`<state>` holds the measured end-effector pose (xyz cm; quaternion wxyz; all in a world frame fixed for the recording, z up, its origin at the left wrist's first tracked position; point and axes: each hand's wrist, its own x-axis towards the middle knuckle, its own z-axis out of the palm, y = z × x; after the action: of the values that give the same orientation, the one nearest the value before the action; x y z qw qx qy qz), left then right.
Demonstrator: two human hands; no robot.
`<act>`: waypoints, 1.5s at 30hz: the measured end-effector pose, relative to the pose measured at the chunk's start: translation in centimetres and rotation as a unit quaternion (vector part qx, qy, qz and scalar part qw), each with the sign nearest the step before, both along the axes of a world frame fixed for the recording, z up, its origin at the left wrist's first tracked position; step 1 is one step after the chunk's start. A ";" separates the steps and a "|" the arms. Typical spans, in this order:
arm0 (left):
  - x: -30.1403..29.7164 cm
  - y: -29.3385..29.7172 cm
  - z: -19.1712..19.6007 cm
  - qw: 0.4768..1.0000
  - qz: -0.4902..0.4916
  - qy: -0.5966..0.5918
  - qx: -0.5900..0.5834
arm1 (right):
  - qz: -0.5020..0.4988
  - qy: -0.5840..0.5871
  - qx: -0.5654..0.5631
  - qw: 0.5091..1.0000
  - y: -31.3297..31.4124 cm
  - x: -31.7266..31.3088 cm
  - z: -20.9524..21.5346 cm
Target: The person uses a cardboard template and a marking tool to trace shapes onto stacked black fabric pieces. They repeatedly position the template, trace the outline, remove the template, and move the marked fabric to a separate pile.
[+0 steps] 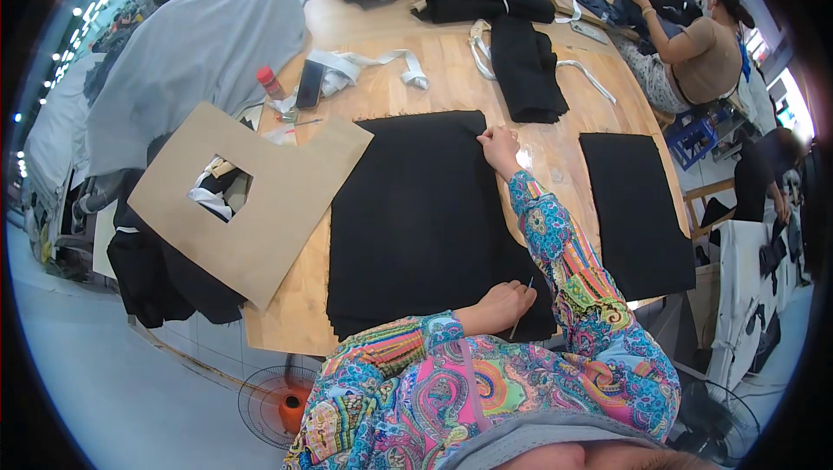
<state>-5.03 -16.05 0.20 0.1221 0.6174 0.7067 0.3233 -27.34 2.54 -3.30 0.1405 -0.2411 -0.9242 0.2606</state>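
Observation:
A stack of black cut fabric point(408, 218) lies flat on the wooden table in front of me. My right hand point(501, 151) is at its far right corner, fingers closed on the fabric's edge. My left hand point(501, 307) rests over the near right part of the stack. Its fingers are closed round a thin, pencil-like stick point(514, 329), whose kind is too small to make out. A brown cardboard pattern point(286, 210) with a cut-out hole lies at the left, its right corner beside the stack.
Another black fabric stack point(638, 210) lies at the right; a tied black bundle point(525, 71) is farther back. A phone point(310, 85), a red-capped bottle point(270, 82) and white strips point(373, 60) lie behind the pattern. A co-worker point(698, 53) sits far right. A fan point(282, 400) stands below.

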 end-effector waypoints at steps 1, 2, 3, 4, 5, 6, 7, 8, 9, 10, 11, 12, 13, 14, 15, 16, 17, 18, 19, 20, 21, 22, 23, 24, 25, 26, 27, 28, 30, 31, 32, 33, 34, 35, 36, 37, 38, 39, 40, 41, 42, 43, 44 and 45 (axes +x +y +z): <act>0.0 0.1 -0.1 1.000 -0.006 -0.003 -0.014 | 0.000 -0.002 0.004 1.000 0.0 0.0 0.0; 0.0 0.2 -0.3 1.000 -0.013 -0.007 -0.028 | 0.001 -0.003 0.008 1.000 0.0 -0.1 0.0; 0.0 0.2 -0.3 0.999 -0.007 -0.038 -0.028 | 0.001 -0.006 0.012 1.000 0.0 -0.1 -0.1; -0.1 0.2 -0.2 0.997 -0.002 -0.069 -0.027 | 0.000 -0.002 0.007 1.000 0.2 -0.1 -0.2; -0.3 0.3 -0.2 0.995 0.004 -0.100 -0.026 | 0.000 0.001 0.001 1.000 0.4 -0.2 -0.2; -0.4 0.3 0.1 0.991 0.009 -0.126 -0.033 | 0.002 0.004 -0.006 1.000 0.4 -0.3 -0.3; -0.4 0.3 0.5 0.988 0.014 -0.152 -0.040 | 0.002 0.007 -0.008 1.000 0.4 -0.4 -0.4; -0.5 0.4 0.9 0.983 0.019 -0.178 -0.046 | 0.002 0.011 -0.010 1.000 0.5 -0.4 -0.4; -0.5 0.4 1.3 0.984 0.017 -0.176 -0.036 | 0.004 0.014 -0.012 1.000 0.6 -0.5 -0.5; -0.4 0.7 1.6 0.984 0.014 -0.174 -0.025 | 0.008 0.025 -0.011 1.000 1.1 -0.7 -0.8; -0.3 0.9 1.8 0.985 0.011 -0.172 -0.015 | 0.010 0.029 0.001 1.000 1.7 -0.5 -1.1; -0.3 1.0 1.9 0.985 0.008 -0.173 -0.015 | 0.015 0.033 0.012 0.999 2.0 -0.3 -1.0; -0.2 1.2 1.9 0.985 0.004 -0.175 -0.015 | 0.019 0.038 0.023 0.999 2.1 -0.3 -1.0; -0.2 1.4 1.8 0.984 0.001 -0.176 -0.016 | -0.005 0.031 0.026 0.999 2.1 -0.1 -1.0; 0.0 1.6 1.6 0.984 -0.001 -0.176 -0.018 | -0.013 0.035 0.038 0.999 2.4 0.0 -1.2; 0.1 1.8 1.3 0.984 -0.005 -0.176 -0.019 | -0.009 0.040 0.043 0.998 2.8 0.2 -1.4; 0.3 2.1 1.0 0.984 -0.009 -0.176 -0.021 | -0.005 0.045 0.047 0.998 3.2 0.2 -1.6; 0.4 2.4 0.8 0.984 -0.010 -0.178 -0.012 | 0.000 0.046 0.048 0.998 3.7 0.4 -1.6; 0.5 2.7 0.7 0.984 -0.012 -0.180 -0.002 | 0.005 0.046 0.048 0.998 4.1 0.5 -1.6; 0.6 2.8 0.5 0.983 -0.015 -0.182 0.007 | 0.010 0.047 0.050 0.998 4.3 0.5 -1.7; 0.7 2.9 0.5 0.980 -0.033 -0.198 0.006 | 0.016 0.058 0.062 0.996 4.1 0.7 -1.4; 0.8 2.7 0.5 0.976 -0.045 -0.213 0.004 | 0.027 0.070 0.071 0.995 3.5 0.8 -0.8; 0.8 2.5 0.6 0.972 -0.058 -0.229 0.003 | 0.037 0.082 0.081 0.993 2.8 1.1 -0.3; 0.6 2.2 1.3 0.972 -0.068 -0.226 -0.016 | 0.057 0.107 0.080 0.989 2.5 1.3 0.2; 0.1 1.4 2.5 0.971 -0.079 -0.223 -0.036 | 0.076 0.130 0.079 0.985 2.3 1.6 0.3; -0.5 0.5 3.3 0.970 -0.091 -0.221 -0.055 | 0.094 0.153 0.078 0.981 2.1 2.1 0.5; -1.1 -0.9 3.8 0.970 -0.063 -0.225 -0.064 | 0.122 0.158 0.074 0.977 1.0 2.8 1.1; -2.0 -2.7 4.2 0.970 -0.036 -0.228 -0.074 | 0.148 0.165 0.069 0.973 -0.6 4.1 2.1; -4.0 -7.0 5.8 0.964 0.090 -0.244 -0.047 | 0.201 0.156 0.078 0.964 -2.9 7.8 3.6; -5.3 -9.3 4.8 0.968 0.159 -0.192 -0.021 | 0.228 0.141 0.091 0.959 -3.9 10.1 4.1; -5.9 -12.0 5.7 0.949 0.269 -0.163 0.028 | 0.259 0.106 0.113 0.953 -5.0 12.3 4.6; -6.6 -14.7 4.6 0.919 0.364 -0.137 0.066 | 0.292 0.072 0.137 0.944 -5.8 13.9 4.9; -7.4 -17.2 4.4 0.889 0.443 -0.078 0.086 | 0.299 0.043 0.144 0.942 -5.9 14.8 4.4; -8.2 -19.9 2.9 0.834 0.515 -0.139 0.142 | 0.306 0.013 0.151 0.940 -6.0 15.6 3.5; -9.0 -22.2 4.2 0.763 0.614 -0.186 0.075 | 0.309 -0.020 0.161 0.937 -6.0 16.3 3.0; -9.8 -25.2 3.6 0.725 0.660 -0.101 0.170 | 0.301 -0.021 0.163 0.939 -6.5 16.5 3.3; -10.4 -28.6 3.3 0.686 0.707 -0.003 0.171 | 0.296 -0.019 0.163 0.941 -7.1 16.5 3.9; -11.1 -31.7 3.1 0.633 0.753 0.068 0.163 | 0.291 -0.018 0.165 0.942 -7.7 16.8 4.7; -11.6 -34.3 3.1 0.572 0.793 0.141 0.153 | 0.313 -0.003 0.155 0.937 -8.8 17.5 6.2; -11.7 -36.4 3.2 0.553 0.805 0.157 0.143 | 0.340 0.011 0.169 0.925 -9.8 18.2 7.2; -11.9 -38.1 3.1 0.536 0.816 0.172 0.134 | 0.371 0.001 0.175 0.912 -10.8 19.0 7.6; -12.3 -38.7 3.4 0.522 0.823 0.184 0.127 | 0.396 -0.013 0.183 0.900 -11.4 19.9 7.7; -12.8 -38.9 3.4 0.512 0.837 0.143 0.133 | 0.416 -0.018 0.183 0.890 -11.9 20.6 7.0; -13.2 -38.7 3.3 0.506 0.841 0.143 0.124 | 0.420 -0.028 0.193 0.886 -11.9 20.9 6.2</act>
<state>-18.22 -54.79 3.50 -0.3882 -0.2205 0.8544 0.2658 -6.44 -9.33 2.94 0.0358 0.1944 -0.9746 0.1052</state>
